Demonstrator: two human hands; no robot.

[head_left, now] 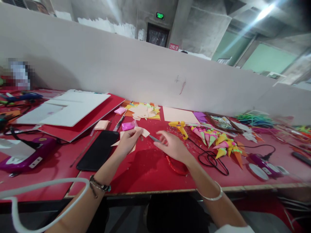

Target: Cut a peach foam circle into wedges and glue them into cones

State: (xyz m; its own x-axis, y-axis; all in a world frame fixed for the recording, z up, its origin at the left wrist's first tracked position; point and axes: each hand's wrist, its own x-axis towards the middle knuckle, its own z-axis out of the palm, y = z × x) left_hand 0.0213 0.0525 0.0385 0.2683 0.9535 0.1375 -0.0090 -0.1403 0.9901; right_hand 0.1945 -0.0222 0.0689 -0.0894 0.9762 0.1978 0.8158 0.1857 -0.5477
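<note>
Between the fingertips of my left hand [128,140] is a small piece of cream paper [145,132], pinched near its edge. My right hand [172,145] is just to the right, its fingers loosely curled around a pair of scissors [176,165]. The grey blades point left toward the paper, and the red handles show below my palm; the middle of the scissors is hidden by the hand. More cream paper [122,135] lies under and beside my left hand. A bright pink packet [128,125] sits just behind it.
A black phone [98,150] lies left of my left forearm. Behind are cream paper scraps [142,111] and a cream sheet [178,115]. To the right are a yellow glue gun [179,126], its black cable [213,163] and several colourful paper cones [222,142]. White boards [73,106] are stacked left.
</note>
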